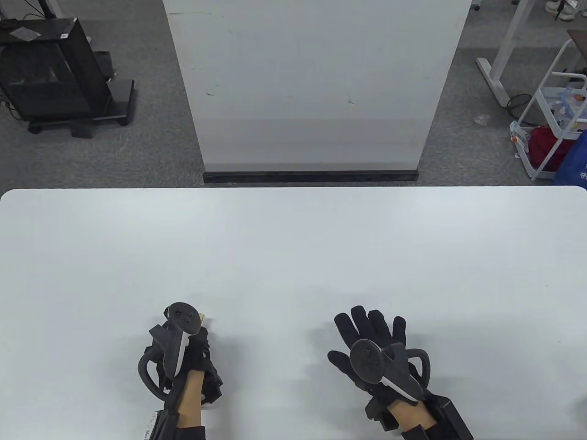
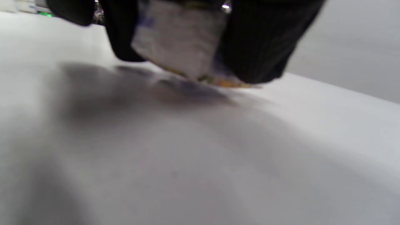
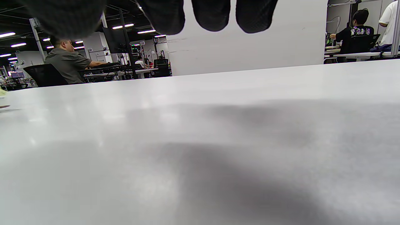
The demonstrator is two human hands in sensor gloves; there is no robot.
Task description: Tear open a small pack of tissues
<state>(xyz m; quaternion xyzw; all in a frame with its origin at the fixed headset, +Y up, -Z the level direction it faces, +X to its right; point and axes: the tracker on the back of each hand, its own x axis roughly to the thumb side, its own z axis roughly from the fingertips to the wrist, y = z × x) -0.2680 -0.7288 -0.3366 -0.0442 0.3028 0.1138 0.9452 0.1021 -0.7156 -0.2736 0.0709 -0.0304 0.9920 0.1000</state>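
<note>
My left hand (image 1: 195,341) grips the small tissue pack near the table's front left. In the table view only a pale corner of the pack (image 1: 202,316) shows past the tracker. In the left wrist view the pack (image 2: 179,37) is white with blue print and a yellow-orange edge, held between my gloved fingers (image 2: 259,40) just above the table. My right hand (image 1: 367,332) lies open and flat over the table to the right, fingers spread, holding nothing. Its fingertips (image 3: 212,14) hang at the top of the right wrist view.
The white table (image 1: 293,247) spreads wide ahead of both hands. A white panel (image 1: 312,87) stands behind its far edge. A black cabinet (image 1: 50,73) and a white cart (image 1: 557,123) stand on the floor beyond.
</note>
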